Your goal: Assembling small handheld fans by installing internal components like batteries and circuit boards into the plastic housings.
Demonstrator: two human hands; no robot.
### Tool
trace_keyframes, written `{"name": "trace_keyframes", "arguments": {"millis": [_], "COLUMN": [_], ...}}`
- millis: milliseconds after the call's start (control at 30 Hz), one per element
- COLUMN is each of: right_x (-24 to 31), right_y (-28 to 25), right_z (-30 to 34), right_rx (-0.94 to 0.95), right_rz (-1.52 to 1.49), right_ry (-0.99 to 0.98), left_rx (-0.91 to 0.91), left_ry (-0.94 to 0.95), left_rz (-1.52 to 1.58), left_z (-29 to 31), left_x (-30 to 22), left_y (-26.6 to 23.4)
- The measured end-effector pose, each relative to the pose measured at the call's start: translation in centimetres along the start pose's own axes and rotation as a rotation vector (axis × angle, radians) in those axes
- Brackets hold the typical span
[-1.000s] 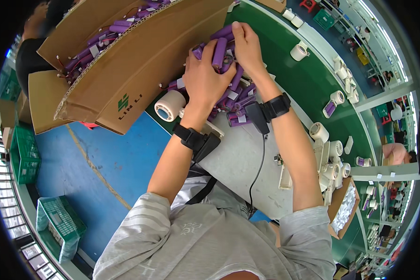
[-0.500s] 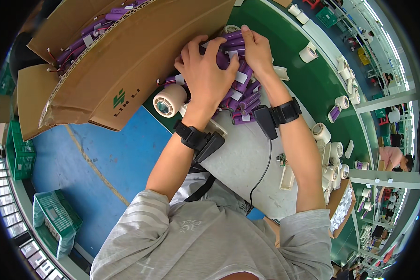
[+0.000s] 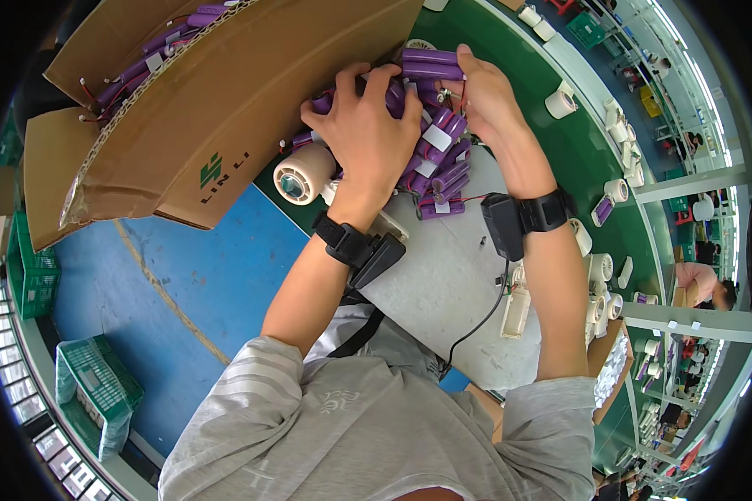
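Purple cylindrical battery packs [image 3: 439,138] with white labels and thin red wires lie in a pile at the far middle. My left hand [image 3: 366,125] is curled over packs at the left of the pile, next to the cardboard box; its fingertips are partly hidden. At the pile's far right end my right hand [image 3: 493,96] grips a purple battery pack [image 3: 430,64] by its right end, thumb on top. Just left of my left wrist lies a cream round motor housing [image 3: 303,174].
A large cardboard box [image 3: 251,108] with more battery packs [image 3: 154,54] stands at the left. Cream plastic housings [image 3: 597,284] and a shell piece [image 3: 516,313] lie at the right. A black cable [image 3: 480,321] hangs from my right wrist strap. Green crates [image 3: 100,388] stand lower left.
My right hand has moved right, with a battery pack now lying across in its grip. The left hand remains over the pile, shifted only slightly.
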State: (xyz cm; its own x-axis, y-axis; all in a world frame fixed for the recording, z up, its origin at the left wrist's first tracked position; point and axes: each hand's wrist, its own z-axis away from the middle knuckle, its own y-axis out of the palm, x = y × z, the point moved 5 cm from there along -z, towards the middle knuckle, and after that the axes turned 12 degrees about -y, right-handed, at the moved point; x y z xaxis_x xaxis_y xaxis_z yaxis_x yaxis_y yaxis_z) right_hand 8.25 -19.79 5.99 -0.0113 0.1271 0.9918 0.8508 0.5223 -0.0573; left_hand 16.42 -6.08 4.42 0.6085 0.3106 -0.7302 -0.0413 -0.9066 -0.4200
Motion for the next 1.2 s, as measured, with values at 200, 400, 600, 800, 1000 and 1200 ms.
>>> {"name": "trace_keyframes", "arguments": {"millis": [200,400,600,800,1000,1200], "right_x": [0.1,1.4,2.2,0.9,0.8,0.4], "right_y": [-3.4,-9.7,-23.3,-27.3,-18.1,-23.8], "right_z": [0.7,-0.2,-2.5,-2.5,-1.8,-6.2], "right_rx": [-0.046,-0.188,-0.517,-0.246,0.057,-0.032], "right_rz": [-0.143,-0.403,-0.753,-0.27,0.312,0.856], "right_ry": [0.084,0.004,-0.047,0.051,0.051,0.032], "left_rx": [0.066,-0.082,-0.035,-0.051,-0.064,0.102], "left_ry": [-0.05,0.16,0.216,0.338,0.399,0.409], "left_rz": [0.028,0.084,0.351,0.519,0.75,0.821], "left_z": [-0.1,-0.1,-0.5,-0.4,0.2,1.5], "left_x": [0.1,0.1,-1.4,-2.5,-2.2,-1.0], "left_y": [0.3,0.1,-1.3,-2.8,-4.5,-6.6]}}
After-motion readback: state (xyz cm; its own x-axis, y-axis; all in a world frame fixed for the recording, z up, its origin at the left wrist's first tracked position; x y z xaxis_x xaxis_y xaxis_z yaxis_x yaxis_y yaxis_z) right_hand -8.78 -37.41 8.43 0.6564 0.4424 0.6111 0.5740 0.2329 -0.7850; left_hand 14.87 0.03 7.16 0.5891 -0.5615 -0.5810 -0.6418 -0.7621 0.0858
